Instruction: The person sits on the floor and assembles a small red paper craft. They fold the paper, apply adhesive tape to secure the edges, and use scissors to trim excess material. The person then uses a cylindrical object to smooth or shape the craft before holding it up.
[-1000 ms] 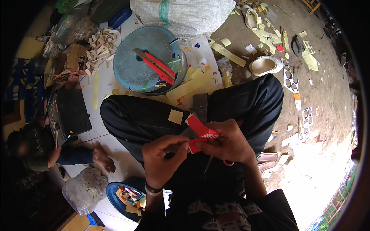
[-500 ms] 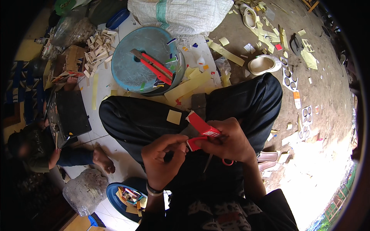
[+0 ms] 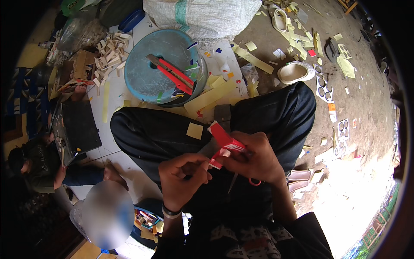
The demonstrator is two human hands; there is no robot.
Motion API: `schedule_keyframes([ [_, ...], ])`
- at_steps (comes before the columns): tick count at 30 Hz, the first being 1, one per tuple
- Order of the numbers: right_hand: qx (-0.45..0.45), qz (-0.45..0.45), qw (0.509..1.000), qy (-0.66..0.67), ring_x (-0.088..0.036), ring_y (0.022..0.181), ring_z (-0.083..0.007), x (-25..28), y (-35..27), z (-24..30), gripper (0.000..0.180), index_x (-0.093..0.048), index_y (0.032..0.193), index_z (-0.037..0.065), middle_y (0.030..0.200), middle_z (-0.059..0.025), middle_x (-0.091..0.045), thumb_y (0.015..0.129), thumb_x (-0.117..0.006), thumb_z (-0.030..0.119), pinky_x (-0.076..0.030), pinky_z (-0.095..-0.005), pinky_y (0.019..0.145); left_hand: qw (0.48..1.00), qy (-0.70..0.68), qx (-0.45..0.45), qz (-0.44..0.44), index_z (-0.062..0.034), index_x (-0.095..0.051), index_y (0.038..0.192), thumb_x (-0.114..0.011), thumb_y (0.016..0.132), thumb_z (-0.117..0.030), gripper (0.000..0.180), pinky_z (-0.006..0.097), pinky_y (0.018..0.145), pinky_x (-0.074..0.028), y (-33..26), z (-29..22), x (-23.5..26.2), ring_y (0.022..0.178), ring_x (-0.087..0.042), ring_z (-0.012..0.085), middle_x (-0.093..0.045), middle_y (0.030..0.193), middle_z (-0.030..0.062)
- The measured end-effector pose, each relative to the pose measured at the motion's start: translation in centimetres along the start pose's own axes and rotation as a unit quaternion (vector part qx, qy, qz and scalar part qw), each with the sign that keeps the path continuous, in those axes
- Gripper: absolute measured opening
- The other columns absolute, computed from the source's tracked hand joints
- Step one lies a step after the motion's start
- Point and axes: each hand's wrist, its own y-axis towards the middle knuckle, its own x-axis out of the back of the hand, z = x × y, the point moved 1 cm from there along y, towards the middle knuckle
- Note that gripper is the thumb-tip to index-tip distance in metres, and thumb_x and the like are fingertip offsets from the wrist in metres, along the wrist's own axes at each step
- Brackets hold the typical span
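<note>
A small red cardboard box (image 3: 221,137) with white lettering is over my lap, its end flaps spread apart. My right hand (image 3: 263,159) grips the box between thumb and fingers. At the box's lower left corner, my left hand (image 3: 183,179) is closed in a pinch on its edge. Below my right hand show the orange-red finger loop of a pair of scissors (image 3: 255,183) and a thin blade; whether that hand holds them is hidden. A pale yellow paper square (image 3: 195,131) lies on my left thigh.
Ahead stands a round teal tub (image 3: 140,64) bearing a red box cutter (image 3: 174,77). Wooden pieces (image 3: 110,56) are piled at far left. A person (image 3: 41,168) sits left. A basin of scraps (image 3: 148,222) is beside my left arm. Paper offcuts and a cream clog (image 3: 295,72) lie right.
The red box has tilted slightly in my hands and its flaps have opened wider. A blurred round shape now covers the plastic bag at lower left.
</note>
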Motion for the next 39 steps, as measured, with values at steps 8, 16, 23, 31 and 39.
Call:
schedule_keyframes([
  [8,0.052,-0.109,0.992,-0.024,-0.048,0.058,0.0017,-2.7,-0.3,-0.6,0.027,-0.080,0.106,0.005,0.067,0.0033,-0.063,0.081,-0.091,0.010,-0.035,-0.0207,0.051,0.991,-0.025,-0.012,-0.131,0.0073,-0.073,0.110,-0.071,0.100,0.002,0.012,0.025,0.063,-0.060,0.0,0.4,-2.2,0.072,-0.074,0.0143,-0.077,0.088,0.0118],
  [16,-0.048,-0.069,0.994,0.065,-0.056,0.057,-0.0036,-2.7,-1.0,-1.0,0.024,-0.081,0.106,0.005,0.065,-0.0013,-0.065,0.085,-0.089,0.013,-0.043,-0.0270,0.053,0.987,0.069,-0.114,-0.092,0.0076,-0.073,0.109,-0.071,0.098,0.006,0.011,0.025,0.069,-0.060,0.1,0.3,-2.2,0.077,-0.074,0.0141,-0.076,0.088,0.0103],
  [23,-0.074,-0.145,0.950,0.267,-0.060,0.062,-0.0007,-1.5,-0.7,-1.8,0.009,-0.079,0.100,0.000,0.072,-0.0004,-0.072,0.092,-0.083,0.002,-0.044,-0.0200,0.056,0.974,0.020,-0.100,-0.202,0.0057,-0.072,0.115,-0.074,0.094,0.008,0.021,0.025,0.076,-0.060,0.4,2.0,-0.5,0.086,-0.077,0.0146,-0.077,0.100,0.0117],
  [31,0.092,-0.138,0.985,-0.043,-0.064,0.064,-0.0153,-0.2,-0.9,-1.8,0.019,-0.079,0.096,0.006,0.077,-0.0041,-0.073,0.080,-0.087,0.001,-0.046,-0.0313,0.061,0.942,0.211,-0.124,-0.229,-0.0023,-0.071,0.121,-0.076,0.087,0.006,0.035,0.029,0.081,-0.051,1.8,2.0,0.4,0.098,-0.071,0.0162,-0.075,0.115,0.0101],
  [39,0.196,-0.099,0.970,-0.106,-0.065,0.066,-0.0215,0.1,-0.4,-2.1,0.021,-0.078,0.092,0.007,0.077,-0.0037,-0.071,0.075,-0.090,0.004,-0.046,-0.0353,0.067,0.939,0.215,-0.258,-0.072,-0.0013,-0.072,0.115,-0.081,0.079,0.010,0.039,0.034,0.093,-0.053,2.4,0.3,-0.2,0.108,-0.069,0.0238,-0.072,0.119,0.0112],
])
